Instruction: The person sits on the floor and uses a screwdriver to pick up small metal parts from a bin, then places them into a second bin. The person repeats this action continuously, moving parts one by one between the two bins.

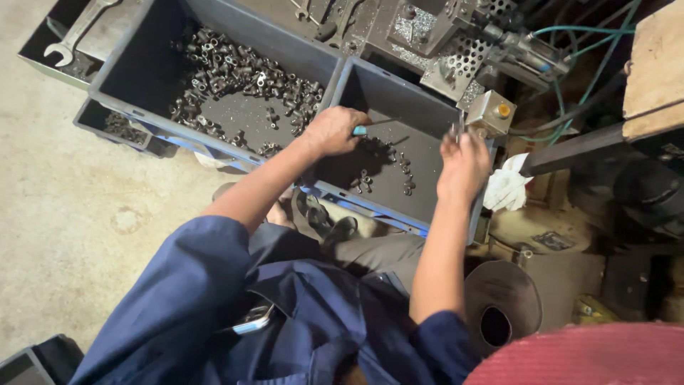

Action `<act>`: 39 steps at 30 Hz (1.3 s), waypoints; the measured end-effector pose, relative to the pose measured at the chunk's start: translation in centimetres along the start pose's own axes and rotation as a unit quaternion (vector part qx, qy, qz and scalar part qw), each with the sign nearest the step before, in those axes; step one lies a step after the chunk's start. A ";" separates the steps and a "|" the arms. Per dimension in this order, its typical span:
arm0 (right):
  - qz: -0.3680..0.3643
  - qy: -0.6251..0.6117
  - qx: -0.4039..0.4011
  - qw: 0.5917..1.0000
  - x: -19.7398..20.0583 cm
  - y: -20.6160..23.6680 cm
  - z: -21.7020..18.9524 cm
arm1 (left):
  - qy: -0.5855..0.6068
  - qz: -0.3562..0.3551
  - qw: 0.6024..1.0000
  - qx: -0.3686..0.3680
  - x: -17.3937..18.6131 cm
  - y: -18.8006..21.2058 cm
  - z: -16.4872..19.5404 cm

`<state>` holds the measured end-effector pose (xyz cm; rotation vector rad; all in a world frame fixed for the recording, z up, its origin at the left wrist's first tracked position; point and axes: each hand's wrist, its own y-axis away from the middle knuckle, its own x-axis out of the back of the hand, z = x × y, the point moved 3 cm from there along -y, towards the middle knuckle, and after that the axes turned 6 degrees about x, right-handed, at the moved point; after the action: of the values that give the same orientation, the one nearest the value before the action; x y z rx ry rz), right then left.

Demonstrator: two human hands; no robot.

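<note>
Fittings (385,175): small dark metal pieces, scattered in the near grey bin (427,121) under my hands.
Left hand (333,132): closed on a blue-handled tool (362,130), over the fittings.
Right hand (463,165): at the bin's right wall; blurred, I cannot tell its grip.
Far bin (153,64): bigger heap of fittings.
Floor (78,221): bare, stained concrete.
Machine (463,43): cut off above.

left hand (331,132) grips blue-handled tool (361,130) | right hand (463,164) over grey bin (427,107)
</note>
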<state>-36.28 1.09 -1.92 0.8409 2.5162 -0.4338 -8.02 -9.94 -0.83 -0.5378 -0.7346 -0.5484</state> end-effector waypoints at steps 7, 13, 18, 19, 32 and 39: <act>0.033 0.010 -0.008 0.999 -9.9 -11.4 2.4 | -0.021 0.004 1.000 -0.003 0.3 0.0 -0.8; 0.126 0.001 -0.003 0.992 -13.3 -15.3 3.3 | -0.016 -0.010 1.000 0.019 1.1 0.0 -1.1; 0.125 -0.022 -0.002 0.992 -14.3 -16.1 3.3 | -0.004 -0.018 0.999 0.045 1.4 -0.1 -1.2; 0.126 -0.028 -0.010 0.992 -14.4 -16.2 3.3 | 0.000 -0.015 0.999 0.044 1.4 -0.1 -1.2; 0.109 -0.090 -0.008 0.990 -14.4 -16.9 4.1 | -0.006 -0.012 0.999 0.040 1.4 -0.2 -1.5; 0.005 0.135 0.027 0.990 -12.0 -15.2 2.1 | 0.011 -0.005 1.000 0.028 1.7 -0.1 -1.3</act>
<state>-36.61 -17.30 4.63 0.9901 2.7572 -0.4092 -6.45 -11.33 -0.42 -0.4759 -0.7294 -0.5409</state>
